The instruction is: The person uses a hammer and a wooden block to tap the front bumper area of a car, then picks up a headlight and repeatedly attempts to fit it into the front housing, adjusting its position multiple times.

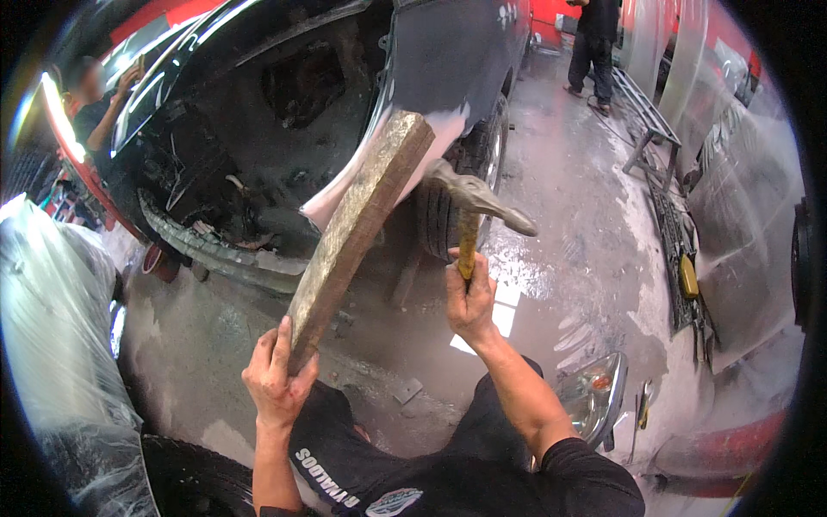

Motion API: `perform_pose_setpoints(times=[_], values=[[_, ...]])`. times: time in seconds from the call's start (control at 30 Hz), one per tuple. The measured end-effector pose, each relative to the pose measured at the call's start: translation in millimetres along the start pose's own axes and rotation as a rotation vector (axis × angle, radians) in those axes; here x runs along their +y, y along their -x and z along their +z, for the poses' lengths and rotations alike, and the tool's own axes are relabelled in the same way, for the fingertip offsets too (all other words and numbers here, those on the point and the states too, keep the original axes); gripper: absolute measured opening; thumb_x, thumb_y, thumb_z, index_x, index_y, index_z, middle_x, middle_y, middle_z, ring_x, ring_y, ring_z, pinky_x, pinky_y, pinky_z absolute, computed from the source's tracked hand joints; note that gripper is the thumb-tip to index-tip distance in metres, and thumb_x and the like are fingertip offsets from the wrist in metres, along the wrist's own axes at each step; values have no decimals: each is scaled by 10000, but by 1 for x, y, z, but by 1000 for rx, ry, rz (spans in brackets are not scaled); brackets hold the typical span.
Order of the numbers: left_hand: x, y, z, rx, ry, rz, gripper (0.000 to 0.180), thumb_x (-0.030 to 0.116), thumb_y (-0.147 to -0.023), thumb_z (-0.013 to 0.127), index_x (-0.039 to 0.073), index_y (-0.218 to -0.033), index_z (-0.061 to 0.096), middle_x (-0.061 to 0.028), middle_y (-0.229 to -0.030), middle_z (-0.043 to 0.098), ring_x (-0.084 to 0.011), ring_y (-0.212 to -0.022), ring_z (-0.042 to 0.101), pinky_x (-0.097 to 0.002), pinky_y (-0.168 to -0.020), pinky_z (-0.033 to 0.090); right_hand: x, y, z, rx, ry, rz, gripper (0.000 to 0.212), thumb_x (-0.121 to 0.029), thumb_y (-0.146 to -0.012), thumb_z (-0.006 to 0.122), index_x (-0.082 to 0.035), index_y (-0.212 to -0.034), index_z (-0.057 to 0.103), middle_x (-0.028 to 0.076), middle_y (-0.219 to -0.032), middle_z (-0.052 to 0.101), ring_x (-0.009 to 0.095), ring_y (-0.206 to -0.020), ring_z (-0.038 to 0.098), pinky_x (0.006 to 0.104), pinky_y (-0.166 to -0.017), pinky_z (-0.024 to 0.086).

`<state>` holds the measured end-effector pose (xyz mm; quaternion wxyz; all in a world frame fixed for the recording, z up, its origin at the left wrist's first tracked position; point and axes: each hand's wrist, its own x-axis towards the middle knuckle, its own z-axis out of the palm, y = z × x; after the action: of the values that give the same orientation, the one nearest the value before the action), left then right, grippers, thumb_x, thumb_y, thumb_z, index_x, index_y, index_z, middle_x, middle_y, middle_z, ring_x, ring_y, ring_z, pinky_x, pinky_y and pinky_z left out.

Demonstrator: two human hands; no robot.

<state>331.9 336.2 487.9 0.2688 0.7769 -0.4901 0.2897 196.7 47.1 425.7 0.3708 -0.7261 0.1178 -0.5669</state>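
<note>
My left hand [280,375] is closed round the lower end of a long, rough wooden block [362,224]. The block slants up and to the right, its far end overlapping the pale, filler-coated edge of a dark car fender [435,73]; whether the two touch I cannot tell. In my right hand [470,302] is a body hammer [478,200], gripped by its yellow handle, with its grey metal head up beside the block. The hammer head looks apart from the wood. Behind both tools are the front tire [444,215] and the car's open front end.
A headlight [594,396] lies on the wet concrete floor near my right elbow. Plastic sheeting [60,345] drapes something at left. Along the right run a metal frame [650,129] and a yellow object [688,276]. One person stands far back; another is at the left.
</note>
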Motion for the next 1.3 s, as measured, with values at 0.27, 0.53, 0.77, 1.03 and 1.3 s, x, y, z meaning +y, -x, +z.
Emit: perform_pose_setpoints(times=[0.27,0.53,0.77,1.03,1.3], values=[[-7,4,1,22,-32,6,718,143,-715,837,63,-1403,649,-198,-1053,710,-341,-858,736,-414,-696,606,7,4,-3,37,-27,-30,203,-98,-1075,547,-8,-1257,554,-8,-708,521,70,-582,489,269,-539,412],[-6,10,8,-14,9,70,767,155,-712,844,108,-1445,625,-202,-1069,700,-340,-868,730,-418,-701,609,-2,10,-8,44,-22,-58,216,-95,-1067,559,-1,-1260,556,9,-745,575,73,-588,505,265,-545,424],[-8,4,3,25,-11,26,765,160,-716,843,101,-1446,623,-206,-1077,695,-352,-874,728,-426,-707,605,2,10,-11,19,-79,-11,213,-84,-1070,550,2,-1265,558,3,-735,554,76,-588,507,260,-547,425],[-4,-9,-1,43,-6,37,756,139,-731,819,76,-1456,612,-202,-1080,697,-342,-872,731,-418,-705,602,-3,1,-12,6,-5,-83,221,-64,-1061,556,9,-1270,563,7,-726,532,83,-578,497,273,-546,426],[6,-5,-3,12,24,-22,757,125,-723,811,66,-1452,615,-204,-1092,705,-338,-876,734,-416,-707,600,-7,-5,-11,20,14,-142,247,-63,-1059,559,25,-1290,557,24,-719,536,97,-578,501,284,-564,445]])
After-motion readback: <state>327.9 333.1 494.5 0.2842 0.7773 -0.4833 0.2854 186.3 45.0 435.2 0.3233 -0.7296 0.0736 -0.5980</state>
